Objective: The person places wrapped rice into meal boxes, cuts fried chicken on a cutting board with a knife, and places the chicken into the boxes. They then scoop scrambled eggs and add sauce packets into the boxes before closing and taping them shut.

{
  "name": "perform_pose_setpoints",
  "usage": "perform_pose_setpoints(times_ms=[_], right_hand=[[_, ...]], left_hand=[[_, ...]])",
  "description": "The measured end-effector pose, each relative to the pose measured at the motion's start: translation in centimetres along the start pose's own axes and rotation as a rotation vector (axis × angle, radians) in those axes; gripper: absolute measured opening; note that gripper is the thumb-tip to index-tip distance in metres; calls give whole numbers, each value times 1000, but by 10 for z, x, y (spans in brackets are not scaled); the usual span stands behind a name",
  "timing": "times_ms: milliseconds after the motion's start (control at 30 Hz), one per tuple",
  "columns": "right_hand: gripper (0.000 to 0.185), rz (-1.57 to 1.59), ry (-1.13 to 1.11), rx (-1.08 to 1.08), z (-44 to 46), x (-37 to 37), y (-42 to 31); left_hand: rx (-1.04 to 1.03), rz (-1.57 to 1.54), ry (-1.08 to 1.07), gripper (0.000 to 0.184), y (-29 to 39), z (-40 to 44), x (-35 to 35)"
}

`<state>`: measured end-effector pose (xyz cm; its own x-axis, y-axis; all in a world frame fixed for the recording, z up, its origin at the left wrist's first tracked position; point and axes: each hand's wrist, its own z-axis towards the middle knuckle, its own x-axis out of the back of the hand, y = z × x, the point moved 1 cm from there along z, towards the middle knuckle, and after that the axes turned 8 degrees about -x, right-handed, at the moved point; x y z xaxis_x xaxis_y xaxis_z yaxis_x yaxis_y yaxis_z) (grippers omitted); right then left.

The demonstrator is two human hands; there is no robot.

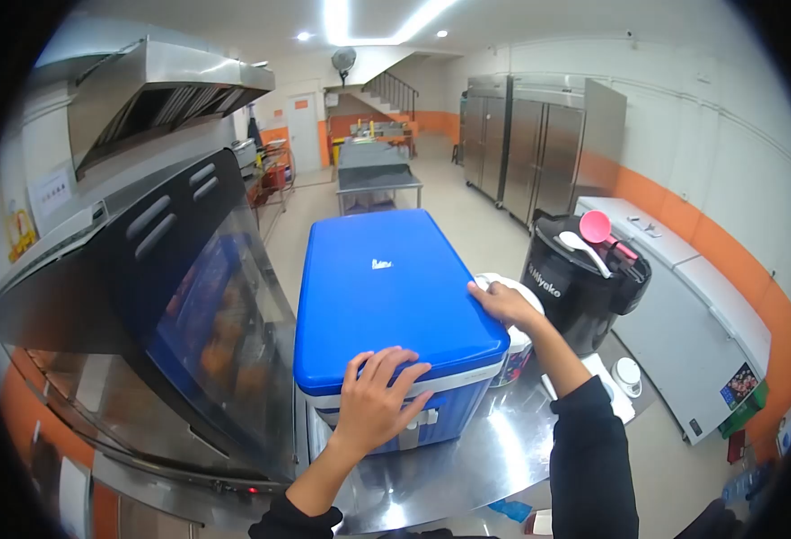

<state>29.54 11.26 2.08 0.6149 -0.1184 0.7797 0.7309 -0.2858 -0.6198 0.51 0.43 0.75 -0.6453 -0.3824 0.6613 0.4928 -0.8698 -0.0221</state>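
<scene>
A blue cooler box with a flat blue lid (386,287) stands on a shiny metal table (494,449), its lid down on the body. My left hand (379,395) rests at the lid's near edge, fingers spread over the rim, just beside the front latch (413,429). At the lid's right edge is my right hand (503,304), its fingers bent together over the rim and the thumb side up. Behind that hand, a white tub (514,349) is partly hidden.
A glass display cabinet (216,332) stands close on the left. To the right are a black Miyako cooker (575,292) with pink (596,226) and white ladles (584,250), a small white scale (627,375) and a chest freezer (683,332). Steel fridges (539,135) stand farther back.
</scene>
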Motion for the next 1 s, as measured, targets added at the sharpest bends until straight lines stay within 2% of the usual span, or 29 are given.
perform_pose_setpoints(times_ms=[33,67,100,133,167,200,267,300,333,367,433,533,567,633,667,700,767,800,833,867,967,1000], right_hand=[[79,96,-69,-19,-10,-7,-8],[67,237,-37,-9,-23,-12,-15],[60,170,51,36,-13,44,-5],[57,345,78,75,-3,45,-5],[57,631,-40,105,-15,58,-22],[55,902,-212,226,-14,71,-38],[46,1150,-297,414,-45,97,-94],[44,1135,-409,650,-50,104,-120],[40,1110,-385,849,-45,104,-142],[40,1113,-400,859,-31,102,-157],[33,742,-135,853,7,89,-184],[26,243,-87,749,104,29,-212],[24,56,-65,721,142,2,-217],[31,-460,-146,500,188,-44,-225],[32,-536,-123,447,198,-60,-223],[34,-611,-99,392,205,-78,-215],[31,-764,-45,415,224,-107,-184],[23,-711,25,415,258,-136,-156],[21,-788,-64,335,264,-146,-139],[23,-835,-173,237,279,-159,-125],[38,-900,-416,25,302,-202,-92],[62,-675,-221,-105,282,-209,-90]], left_hand=[[-27,15,-1,36,0,0,12],[-52,27,-2,35,0,-1,24],[-6,9,95,35,14,29,-22],[-44,65,136,37,11,33,-16],[-88,123,174,39,6,39,-7],[-106,148,277,44,-5,46,5],[-29,123,460,49,-16,54,27],[-36,192,574,51,-22,55,35],[6,280,668,49,-28,54,41],[33,341,744,46,-34,52,47],[125,485,799,43,-46,46,55],[248,462,930,38,-63,33,57],[293,366,985,34,-65,30,57],[281,404,1014,35,-68,32,61],[284,503,982,35,-68,30,63],[309,625,853,38,-65,20,65],[302,621,829,26,-68,11,66],[277,564,838,21,-67,8,69],[253,508,848,17,-67,6,72],[276,579,924,13,-69,14,67],[366,640,956,12,-74,5,61],[396,625,972,25,-78,-8,58]])
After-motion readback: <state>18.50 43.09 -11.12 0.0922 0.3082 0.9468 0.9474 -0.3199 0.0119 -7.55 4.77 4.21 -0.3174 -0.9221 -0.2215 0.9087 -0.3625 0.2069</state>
